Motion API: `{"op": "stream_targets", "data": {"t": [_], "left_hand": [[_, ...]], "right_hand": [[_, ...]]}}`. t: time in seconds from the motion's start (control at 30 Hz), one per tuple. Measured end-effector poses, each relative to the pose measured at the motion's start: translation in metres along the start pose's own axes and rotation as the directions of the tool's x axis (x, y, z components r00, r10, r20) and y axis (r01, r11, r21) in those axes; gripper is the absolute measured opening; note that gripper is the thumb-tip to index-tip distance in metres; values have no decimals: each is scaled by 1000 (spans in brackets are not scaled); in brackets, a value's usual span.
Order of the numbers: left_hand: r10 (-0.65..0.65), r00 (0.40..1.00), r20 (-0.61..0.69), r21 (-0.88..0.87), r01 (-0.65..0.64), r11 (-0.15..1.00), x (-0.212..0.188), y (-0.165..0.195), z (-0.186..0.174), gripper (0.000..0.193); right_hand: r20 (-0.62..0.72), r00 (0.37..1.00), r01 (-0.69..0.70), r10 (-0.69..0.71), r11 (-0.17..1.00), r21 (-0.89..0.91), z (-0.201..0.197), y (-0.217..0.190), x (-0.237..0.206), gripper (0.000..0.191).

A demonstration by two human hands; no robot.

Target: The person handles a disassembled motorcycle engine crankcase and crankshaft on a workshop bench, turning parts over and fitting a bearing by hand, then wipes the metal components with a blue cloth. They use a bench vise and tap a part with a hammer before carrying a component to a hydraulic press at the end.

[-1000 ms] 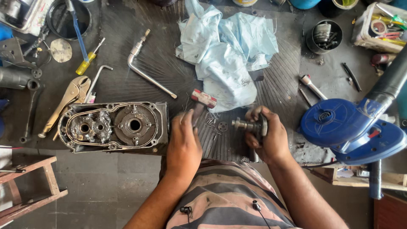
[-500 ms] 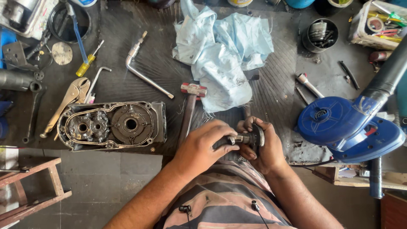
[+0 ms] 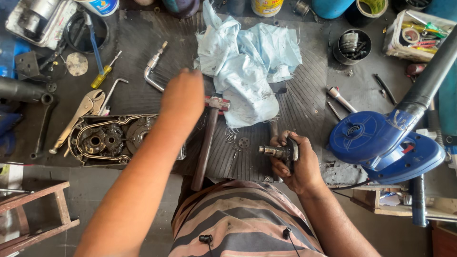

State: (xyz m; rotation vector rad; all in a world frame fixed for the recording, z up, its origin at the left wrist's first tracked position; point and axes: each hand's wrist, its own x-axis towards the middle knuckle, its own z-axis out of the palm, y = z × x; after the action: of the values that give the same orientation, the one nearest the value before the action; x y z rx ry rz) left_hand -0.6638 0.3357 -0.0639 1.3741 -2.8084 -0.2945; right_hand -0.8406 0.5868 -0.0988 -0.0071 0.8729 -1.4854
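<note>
Your right hand (image 3: 297,162) has its fingers curled tight round a small geared shaft part (image 3: 278,151), kept low over the mat's (image 3: 304,95) near edge, likely for a steady grip. Its stub lies level, long axis running sideways, tip pointing left. Your left hand (image 3: 183,97) reaches out above the hammer (image 3: 208,138) toward the bent wrench (image 3: 154,71); those fingers hold nothing, though how far they're spread I can't tell.

Right hand (image 3: 295,164) grips a geared shaft (image 3: 277,151) — left hand (image 3: 183,95) hovers above the hammer (image 3: 208,139).
</note>
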Motion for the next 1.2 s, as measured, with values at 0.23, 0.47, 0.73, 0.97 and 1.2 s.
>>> {"op": "stream_targets", "data": {"t": [0.23,0.47,0.73,0.97,1.2], "left_hand": [[79,996,-45,-143,-84,986,38,54,55,36],[-78,697,-712,-465,-386,797,3,82,-20,33],[536,642,-549,-337,-756,561,-123,133,-80,48],[257,906,-337,-588,-415,694,-141,119,-34,42],[313,944,-108,-341,-331,880,-139,90,-26,32]], "right_hand": [[219,975,-26,-28,971,239,4,-4,-8,32],[230,967,19,-111,930,367,3,-9,-26,30],[-47,997,75,-68,984,159,-15,-15,-28,44],[4,985,170,-170,983,-72,-39,19,1,63],[194,979,-36,59,992,-125,-88,51,34,87]]}}
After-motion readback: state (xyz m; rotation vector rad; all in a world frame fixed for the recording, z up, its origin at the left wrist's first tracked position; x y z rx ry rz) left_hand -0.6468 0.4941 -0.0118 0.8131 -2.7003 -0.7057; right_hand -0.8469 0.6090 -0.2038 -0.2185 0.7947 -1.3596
